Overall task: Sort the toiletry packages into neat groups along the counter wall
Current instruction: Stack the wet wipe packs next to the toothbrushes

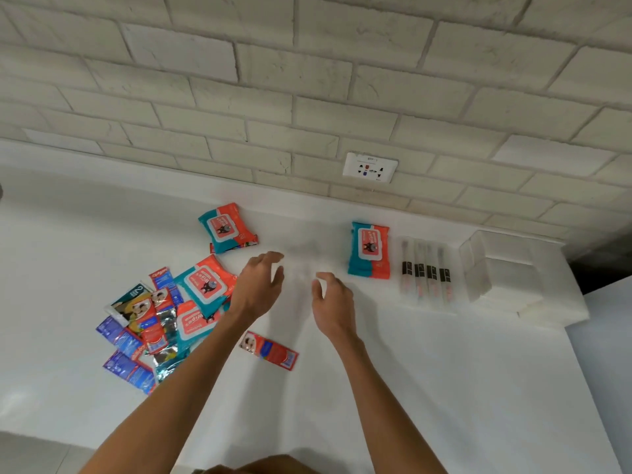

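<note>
— How do the packages look, and where are they?

— Teal and orange-red, mostly. One wipes pack (227, 229) lies at the back edge of the worktop (410, 371). A second wipes pack (369, 251) sits just beside four clear toothbrush packs (425, 271) towards the right end. A loose pile (147, 323) of wipes and shiny sachets covers the left part, and a red sachet (270, 350) lies apart, nearer the front.

— The hands?

— The left hand (260, 285) and right hand (333, 302) hover mid-worktop, fingers apart and slightly curved, holding nothing.

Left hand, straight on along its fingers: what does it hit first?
Way looks free: the left hand points across bare counter to the brick wall, just left of the socket. The hand's height above the counter is unclear.
</note>
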`<state>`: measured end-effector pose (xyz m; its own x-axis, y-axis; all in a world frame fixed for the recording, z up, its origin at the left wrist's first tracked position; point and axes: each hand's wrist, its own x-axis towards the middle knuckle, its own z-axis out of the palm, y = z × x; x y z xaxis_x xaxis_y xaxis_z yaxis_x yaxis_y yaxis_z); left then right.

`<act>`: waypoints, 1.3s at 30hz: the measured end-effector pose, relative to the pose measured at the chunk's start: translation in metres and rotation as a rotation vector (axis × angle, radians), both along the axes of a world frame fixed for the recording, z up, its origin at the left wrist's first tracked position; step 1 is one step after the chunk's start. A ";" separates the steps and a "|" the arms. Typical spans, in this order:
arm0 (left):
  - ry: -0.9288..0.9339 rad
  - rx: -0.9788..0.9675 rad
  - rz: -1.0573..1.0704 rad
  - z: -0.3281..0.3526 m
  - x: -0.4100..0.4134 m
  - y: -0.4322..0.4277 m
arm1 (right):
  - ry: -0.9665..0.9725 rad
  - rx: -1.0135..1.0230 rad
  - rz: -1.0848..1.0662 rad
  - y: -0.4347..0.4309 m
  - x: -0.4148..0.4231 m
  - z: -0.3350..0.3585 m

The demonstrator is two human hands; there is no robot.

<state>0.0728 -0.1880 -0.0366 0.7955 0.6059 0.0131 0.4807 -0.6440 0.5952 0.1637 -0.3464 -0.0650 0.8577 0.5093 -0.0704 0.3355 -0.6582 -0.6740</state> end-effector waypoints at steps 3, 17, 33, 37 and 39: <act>0.013 -0.054 0.069 -0.001 -0.039 0.020 | 0.039 0.054 -0.001 0.016 -0.033 -0.004; 0.188 -0.138 0.165 -0.016 -0.138 0.147 | 0.235 0.064 -0.074 0.135 -0.120 -0.002; 0.310 -0.231 -0.049 -0.040 -0.133 0.174 | 0.450 0.139 -0.317 0.190 -0.134 -0.006; 0.218 -0.293 -0.056 -0.042 -0.135 0.178 | 0.356 0.131 -0.338 0.198 -0.132 -0.006; 0.169 -0.346 -0.059 -0.042 -0.138 0.180 | 0.288 0.105 -0.322 0.199 -0.129 -0.002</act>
<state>-0.0654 -0.0076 -0.0789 0.8027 0.5046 -0.3178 0.5583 -0.4487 0.6978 0.0345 -0.1472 -0.0669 0.9266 0.2369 -0.2920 -0.0864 -0.6215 -0.7786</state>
